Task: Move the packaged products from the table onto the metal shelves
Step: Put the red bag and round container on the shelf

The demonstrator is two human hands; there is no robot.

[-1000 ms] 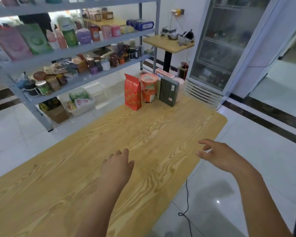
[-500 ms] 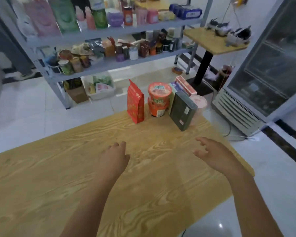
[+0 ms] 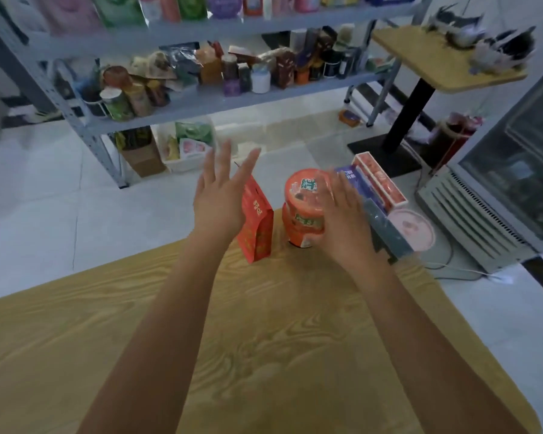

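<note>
Left hand (image 3: 220, 198), right hand (image 3: 342, 214): both splayed wide, holding nothing. Risk: a knock topples the 2 stacked cups (image 3: 304, 211) (top-heavy).

Single view. Head camera, wide-angle, worn by the person; faces forward and steeply down along both forearms. Near field: wooden bench (image 3: 264, 339), close under the lens, fills the lower half. Middle field: left hand (image 3: 220, 205) and right hand (image 3: 342, 227) at arm's reach, over the far end of the bench. Far field: metal shelves (image 3: 201, 101) across the top, white tiled floor (image 3: 44, 214) between them and the bench; glass-door cooler (image 3: 514, 183) at the right edge. Straight edges bow toward the frame's borders.
</note>
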